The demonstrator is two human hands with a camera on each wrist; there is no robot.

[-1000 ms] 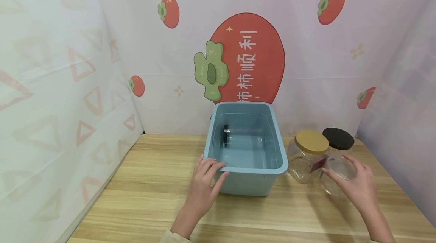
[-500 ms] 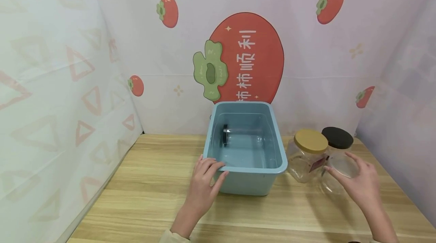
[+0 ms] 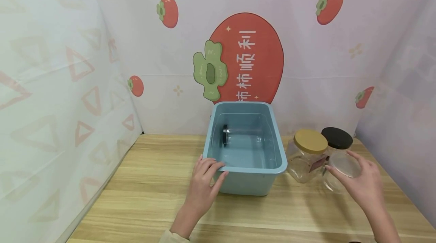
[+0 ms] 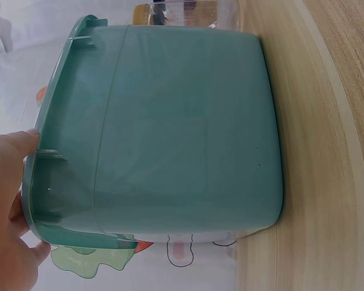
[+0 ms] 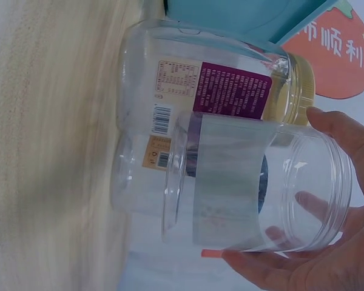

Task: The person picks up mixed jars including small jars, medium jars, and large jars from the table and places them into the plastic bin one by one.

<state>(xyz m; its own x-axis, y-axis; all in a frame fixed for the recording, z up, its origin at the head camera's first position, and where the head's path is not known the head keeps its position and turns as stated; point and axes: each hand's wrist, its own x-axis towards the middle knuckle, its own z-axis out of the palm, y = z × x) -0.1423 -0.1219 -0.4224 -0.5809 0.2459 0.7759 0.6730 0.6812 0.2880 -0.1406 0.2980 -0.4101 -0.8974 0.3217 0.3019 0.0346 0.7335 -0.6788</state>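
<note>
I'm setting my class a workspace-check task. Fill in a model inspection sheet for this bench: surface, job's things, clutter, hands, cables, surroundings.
Surface: pale wood-grain table.
Job's things: blue bin with a black-lidded container on its side inside; beside the bin, a gold-lidded jar and a black-lidded jar, both upright; a clear jar in hand.
Clutter: nothing seen that can be identified.
Hands: left hand grips the bin's near left corner; right hand holds the clear jar.
Cables: nothing seen.
Surroundings: white cloth behind, printed with red fruit; left cloth patterned with triangles.
</note>
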